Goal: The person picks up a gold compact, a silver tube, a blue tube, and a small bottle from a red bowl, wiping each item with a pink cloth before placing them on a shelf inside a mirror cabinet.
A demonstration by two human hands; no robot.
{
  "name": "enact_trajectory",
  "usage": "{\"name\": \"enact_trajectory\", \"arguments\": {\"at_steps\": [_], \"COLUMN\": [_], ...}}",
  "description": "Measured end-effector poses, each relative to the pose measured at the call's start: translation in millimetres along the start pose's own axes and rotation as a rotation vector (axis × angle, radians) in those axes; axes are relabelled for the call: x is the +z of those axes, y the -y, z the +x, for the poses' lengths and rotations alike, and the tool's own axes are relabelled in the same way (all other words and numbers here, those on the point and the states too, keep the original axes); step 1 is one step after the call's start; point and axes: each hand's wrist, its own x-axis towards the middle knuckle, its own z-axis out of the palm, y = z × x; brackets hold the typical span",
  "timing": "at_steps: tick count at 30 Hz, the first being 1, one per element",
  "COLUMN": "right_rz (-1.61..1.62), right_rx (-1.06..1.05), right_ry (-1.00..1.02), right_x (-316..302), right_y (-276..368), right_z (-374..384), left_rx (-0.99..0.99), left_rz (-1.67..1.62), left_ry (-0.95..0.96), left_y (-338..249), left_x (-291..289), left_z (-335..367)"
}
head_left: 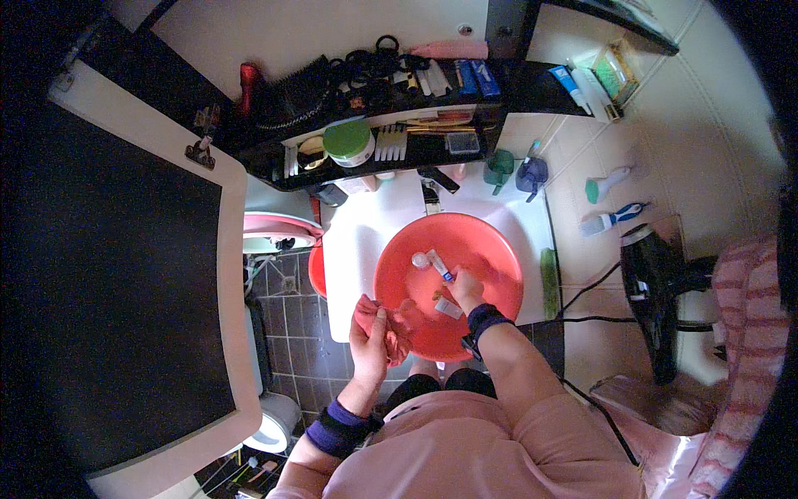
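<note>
A wide red basin (486,245) sits on the white sink. My right hand (467,288) is over it, closed on a small white tube with a blue end (440,264). Right beside the tube is a small round white jar (420,260); whether it touches the tube I cannot tell. Lower in the basin lies a small white packet (448,308). At the basin's left edge my left hand (371,348) grips a crumpled red cloth (398,348), the thumb pressed on it.
A black tap (431,195) stands behind the basin. Green (499,167) and blue cups (532,174) are at the back right. Crowded black shelves (274,154) run along the back. A hair dryer (652,291) hangs at right; a white-framed dark panel (125,274) fills the left.
</note>
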Motion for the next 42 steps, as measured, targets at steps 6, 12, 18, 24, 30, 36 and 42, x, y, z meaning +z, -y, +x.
{"name": "enact_trajectory", "arguments": {"at_steps": [6,12,18,24,30,36,42], "right_rz": [-0.116,-0.061,0.389,0.852,0.748,0.647,0.668], "right_rx": [-0.082,-0.06,0.046,-0.232,-0.57,-0.639,-0.721], "right_ry": [-0.035,-0.035,0.038,-0.062,-0.192,-0.354,-0.409], "right_x": [29,23,-20,-104,-185,-215,-228], "right_y": [-12,-13,-14,18,66,88,83], "right_z": [15,12,-15,-84,-161,-199,-215], "left_rx": [-0.036,-0.086,-0.068,-0.092,-0.112,0.092,0.207], "left_rz": [0.002,0.043,-0.022,-0.338,-0.434,-0.43,-0.227], "left_ry": [-0.027,-0.008,0.043,0.161,0.284,0.575,0.574], "left_y": [3,7,15,-3,-43,-80,-92], "left_x": [-2,3,10,41,77,100,121], "left_z": [-4,0,12,25,37,14,6]}}
